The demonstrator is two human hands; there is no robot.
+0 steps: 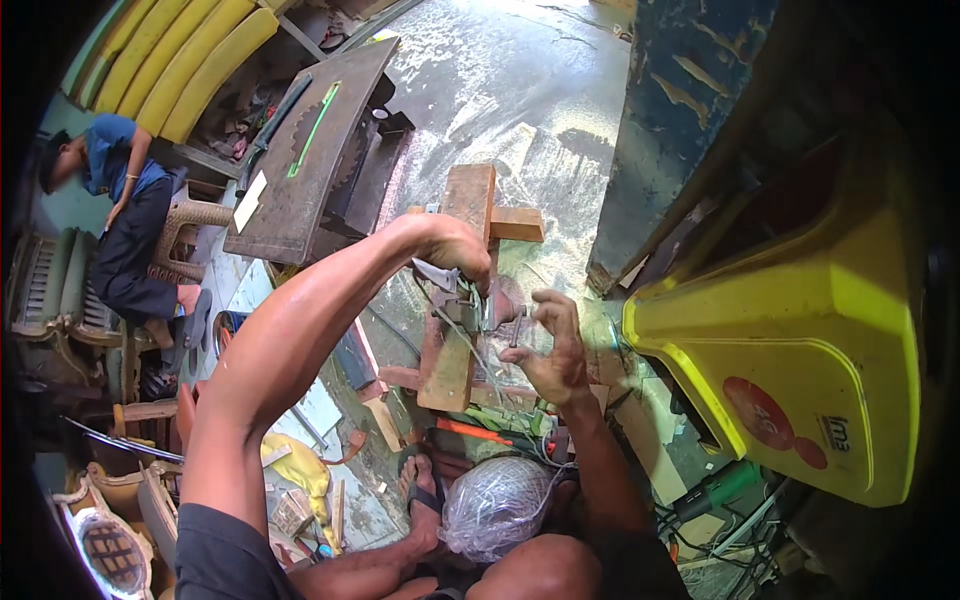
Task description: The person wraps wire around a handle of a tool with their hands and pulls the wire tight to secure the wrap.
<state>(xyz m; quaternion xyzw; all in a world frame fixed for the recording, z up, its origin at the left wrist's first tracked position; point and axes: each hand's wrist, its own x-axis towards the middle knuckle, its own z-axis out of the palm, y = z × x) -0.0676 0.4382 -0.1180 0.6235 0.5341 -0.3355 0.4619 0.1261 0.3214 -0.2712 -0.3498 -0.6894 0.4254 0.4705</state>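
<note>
My left hand (458, 246) reaches in from the left over a metal vise (480, 312), its fingers curled down beside grey strands. What those fingers grip is mostly hidden behind the hand. My right hand (553, 352) is just right of the vise, thumb and fingers apart around its thin handle bar; contact with the bar is unclear. The vise sits on a wooden stand made of a plank (468, 198) and a crosspiece (517, 224). Between my legs lies a clear plastic bag (497, 508) of thin strands, and a loose strand runs up from it.
A saw table (290, 200) with a circular blade stands at the far left. Beyond it a person (135, 200) sits on a chair. A large yellow casing (790, 350) fills the right side. An orange-handled tool (472, 430) and a green power tool (718, 490) lie nearby.
</note>
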